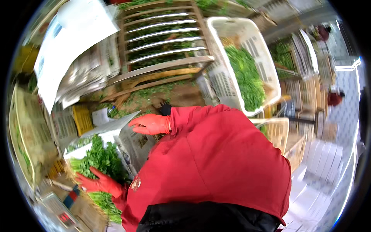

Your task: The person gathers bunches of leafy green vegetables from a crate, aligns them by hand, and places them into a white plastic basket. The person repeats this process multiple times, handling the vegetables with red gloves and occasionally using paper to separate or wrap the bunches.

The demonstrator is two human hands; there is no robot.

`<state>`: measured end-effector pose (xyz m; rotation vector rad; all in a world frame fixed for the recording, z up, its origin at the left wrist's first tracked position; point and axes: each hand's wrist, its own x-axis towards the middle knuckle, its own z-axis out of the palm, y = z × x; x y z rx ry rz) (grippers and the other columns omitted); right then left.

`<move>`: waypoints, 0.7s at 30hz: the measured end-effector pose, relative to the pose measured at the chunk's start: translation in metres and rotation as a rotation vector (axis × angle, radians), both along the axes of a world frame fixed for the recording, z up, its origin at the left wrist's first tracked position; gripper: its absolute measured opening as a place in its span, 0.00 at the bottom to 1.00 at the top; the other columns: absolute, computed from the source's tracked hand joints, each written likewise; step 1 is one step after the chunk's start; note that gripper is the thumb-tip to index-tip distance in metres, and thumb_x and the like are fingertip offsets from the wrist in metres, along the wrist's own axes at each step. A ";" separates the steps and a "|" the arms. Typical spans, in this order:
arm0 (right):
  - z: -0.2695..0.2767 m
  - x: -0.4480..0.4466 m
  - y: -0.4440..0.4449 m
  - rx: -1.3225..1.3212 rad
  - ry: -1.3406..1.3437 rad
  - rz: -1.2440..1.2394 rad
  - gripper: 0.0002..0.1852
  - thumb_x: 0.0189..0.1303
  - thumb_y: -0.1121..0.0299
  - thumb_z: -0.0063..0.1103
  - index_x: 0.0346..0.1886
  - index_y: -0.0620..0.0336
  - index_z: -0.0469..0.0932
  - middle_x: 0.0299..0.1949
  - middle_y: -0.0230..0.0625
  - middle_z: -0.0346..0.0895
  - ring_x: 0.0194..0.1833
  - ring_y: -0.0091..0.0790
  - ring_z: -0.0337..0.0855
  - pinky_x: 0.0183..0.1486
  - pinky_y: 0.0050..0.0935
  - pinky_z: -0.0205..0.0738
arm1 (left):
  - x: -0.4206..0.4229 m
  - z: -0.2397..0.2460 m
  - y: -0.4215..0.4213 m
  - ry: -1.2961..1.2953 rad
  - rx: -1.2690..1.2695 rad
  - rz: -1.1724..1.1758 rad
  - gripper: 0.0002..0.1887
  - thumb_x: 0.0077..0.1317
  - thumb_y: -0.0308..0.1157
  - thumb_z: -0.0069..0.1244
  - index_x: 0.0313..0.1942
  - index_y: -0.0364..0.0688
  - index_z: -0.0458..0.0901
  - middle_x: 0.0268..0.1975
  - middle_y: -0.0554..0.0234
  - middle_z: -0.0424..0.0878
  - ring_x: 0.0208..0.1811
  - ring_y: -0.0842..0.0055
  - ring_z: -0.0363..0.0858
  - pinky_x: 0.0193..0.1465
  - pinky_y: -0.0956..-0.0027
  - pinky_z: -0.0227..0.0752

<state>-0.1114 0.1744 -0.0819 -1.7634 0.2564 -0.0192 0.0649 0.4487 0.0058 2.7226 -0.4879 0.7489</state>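
Note:
My left hand (100,182), in an orange-red rubber glove, lies with fingers spread against the near side of a bunch of leafy green herbs (103,156). The greens, with pale stems, rest in a white-lined container beside a raised newspaper sheet (134,148). At the top edge of that sheet is my right hand (150,124), gloved alike, its thumb and fingers closed about the paper; the fingertips are slightly blurred. More pale green stalks (107,203) show below my left wrist.
A slatted wooden rack (165,61) stands over greens, beside a white plastic crate (213,24) holding more greens. Stacked newspapers (87,69) and a large white sheet (78,32) are at upper left. A digital scale (59,208) sits lower left. Two people (334,99) are far right.

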 end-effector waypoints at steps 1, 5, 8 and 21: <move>0.001 -0.022 -0.002 0.012 0.040 -0.048 0.26 0.72 0.52 0.54 0.64 0.60 0.75 0.51 0.47 0.84 0.52 0.51 0.84 0.57 0.42 0.76 | -0.017 0.021 -0.016 -0.124 -0.022 -0.057 0.33 0.75 0.52 0.49 0.73 0.46 0.67 0.77 0.53 0.64 0.79 0.47 0.53 0.77 0.37 0.39; 0.023 -0.089 -0.005 0.098 0.153 -0.168 0.27 0.71 0.50 0.52 0.64 0.61 0.75 0.54 0.48 0.84 0.55 0.53 0.83 0.59 0.44 0.75 | -0.084 0.053 -0.114 0.194 -0.277 -0.726 0.34 0.74 0.45 0.50 0.75 0.41 0.63 0.79 0.50 0.57 0.81 0.46 0.45 0.79 0.39 0.35; 0.024 -0.136 -0.012 0.040 0.185 -0.283 0.26 0.73 0.51 0.53 0.66 0.57 0.74 0.50 0.46 0.84 0.50 0.51 0.84 0.54 0.42 0.77 | -0.123 0.044 -0.166 0.307 -0.174 -0.984 0.34 0.75 0.46 0.49 0.76 0.40 0.61 0.79 0.50 0.56 0.82 0.46 0.42 0.79 0.39 0.33; 0.000 -0.359 -0.037 0.170 0.032 -1.212 0.25 0.71 0.54 0.58 0.63 0.60 0.76 0.49 0.44 0.85 0.48 0.43 0.85 0.53 0.38 0.78 | -0.272 0.030 -0.331 0.457 0.143 -1.578 0.30 0.77 0.44 0.45 0.76 0.46 0.62 0.78 0.55 0.60 0.82 0.47 0.46 0.80 0.40 0.31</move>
